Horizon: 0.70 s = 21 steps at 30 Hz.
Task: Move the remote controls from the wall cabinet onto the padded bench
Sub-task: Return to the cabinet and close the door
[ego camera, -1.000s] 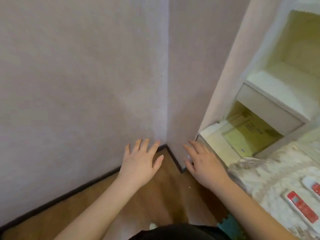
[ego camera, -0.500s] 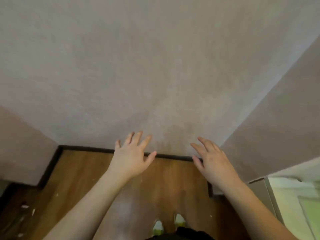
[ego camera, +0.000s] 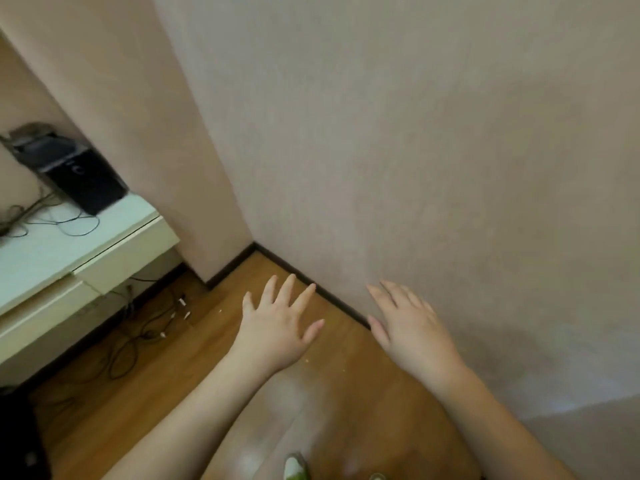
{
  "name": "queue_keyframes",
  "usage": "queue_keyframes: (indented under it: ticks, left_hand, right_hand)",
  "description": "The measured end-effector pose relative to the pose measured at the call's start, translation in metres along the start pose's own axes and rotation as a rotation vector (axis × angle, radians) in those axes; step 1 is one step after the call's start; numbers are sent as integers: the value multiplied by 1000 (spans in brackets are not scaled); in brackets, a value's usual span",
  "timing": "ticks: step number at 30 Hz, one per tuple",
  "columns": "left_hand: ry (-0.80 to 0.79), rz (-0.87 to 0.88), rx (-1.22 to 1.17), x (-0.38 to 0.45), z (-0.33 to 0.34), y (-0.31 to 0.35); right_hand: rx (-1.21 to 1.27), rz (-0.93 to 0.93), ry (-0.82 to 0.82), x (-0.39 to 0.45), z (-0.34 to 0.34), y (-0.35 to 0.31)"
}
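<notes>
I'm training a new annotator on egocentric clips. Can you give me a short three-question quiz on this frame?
1. True or false: the left hand holds a remote control.
2. What stands on the white desk at the left: A) a black device with cables, B) a potted plant, C) a stack of books?
3. Fill in: both hands hover with fingers spread over the ____ floor.

Key:
1. False; the left hand and the right hand are both empty, and no remote is in view.
2. A, the black device.
3. Wooden.

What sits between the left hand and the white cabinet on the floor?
Head view: wood floor with loose dark cables and small white plugs lies between the left hand and the white cabinet.
</notes>
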<state>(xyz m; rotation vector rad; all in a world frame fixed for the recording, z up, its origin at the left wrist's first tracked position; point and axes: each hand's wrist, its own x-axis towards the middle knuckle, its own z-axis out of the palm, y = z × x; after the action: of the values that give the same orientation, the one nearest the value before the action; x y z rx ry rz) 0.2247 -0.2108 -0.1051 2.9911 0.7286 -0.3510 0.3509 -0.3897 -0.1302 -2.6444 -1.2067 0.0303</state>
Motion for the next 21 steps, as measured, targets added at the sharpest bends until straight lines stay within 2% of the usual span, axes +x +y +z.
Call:
queue_keyframes:
  ticks: [3, 9, 16, 21]
  left_hand:
    - [9, -122, -1, -15, 1, -21]
    - [95, -230, 16, -41, -9, -87]
    - [202, -372, 33, -91, -27, -188]
    - [274, -460, 46, -134, -39, -258]
  right_hand:
    - [9, -119, 19, 19, -1, -27]
    - [16, -333, 34, 56, 0, -104]
    - [-11, -567, 78, 96, 2, -234]
    - [-34, -660, 99, 114, -8, -330]
